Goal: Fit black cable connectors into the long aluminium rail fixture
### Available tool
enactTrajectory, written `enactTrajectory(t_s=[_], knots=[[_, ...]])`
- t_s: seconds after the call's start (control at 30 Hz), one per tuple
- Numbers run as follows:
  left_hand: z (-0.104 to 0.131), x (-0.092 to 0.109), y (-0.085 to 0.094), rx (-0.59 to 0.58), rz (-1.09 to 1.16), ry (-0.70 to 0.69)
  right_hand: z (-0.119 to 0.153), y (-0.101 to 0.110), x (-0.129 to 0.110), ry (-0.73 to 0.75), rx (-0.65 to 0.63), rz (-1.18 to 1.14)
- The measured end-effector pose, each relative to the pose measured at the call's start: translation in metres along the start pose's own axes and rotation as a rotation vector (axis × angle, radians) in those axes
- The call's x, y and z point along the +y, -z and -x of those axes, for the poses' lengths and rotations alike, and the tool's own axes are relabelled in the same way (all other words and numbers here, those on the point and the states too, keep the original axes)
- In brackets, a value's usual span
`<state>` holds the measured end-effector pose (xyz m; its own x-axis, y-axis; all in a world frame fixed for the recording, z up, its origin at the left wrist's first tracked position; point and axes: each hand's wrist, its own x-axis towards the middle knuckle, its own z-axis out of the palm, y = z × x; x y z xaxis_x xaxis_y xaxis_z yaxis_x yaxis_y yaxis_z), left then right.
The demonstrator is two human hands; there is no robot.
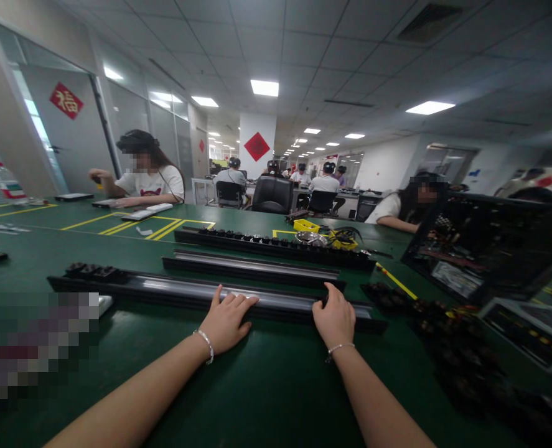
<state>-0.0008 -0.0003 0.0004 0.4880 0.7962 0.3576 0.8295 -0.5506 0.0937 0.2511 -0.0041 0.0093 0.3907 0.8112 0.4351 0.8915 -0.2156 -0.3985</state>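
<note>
The nearest rail (280, 301) lies across the green surface (276, 392), best steadied lightly by my left grip (226, 320), spread loose on it, while my right grip (335, 318), curled near its right end around what I cannot tell, should press evenly.

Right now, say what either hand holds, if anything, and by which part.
The left hand merely rests on the nearest rail; whether the right hand holds anything cannot be told.
</note>
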Motion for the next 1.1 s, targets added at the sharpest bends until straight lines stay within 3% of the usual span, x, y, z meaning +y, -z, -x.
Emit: enactTrajectory(t_s=[1.1], knots=[[0.000,0.000,0.001,-0.017,-0.005,0.006,-0.007,0.004,0.014,-0.062,0.015,0.060]])
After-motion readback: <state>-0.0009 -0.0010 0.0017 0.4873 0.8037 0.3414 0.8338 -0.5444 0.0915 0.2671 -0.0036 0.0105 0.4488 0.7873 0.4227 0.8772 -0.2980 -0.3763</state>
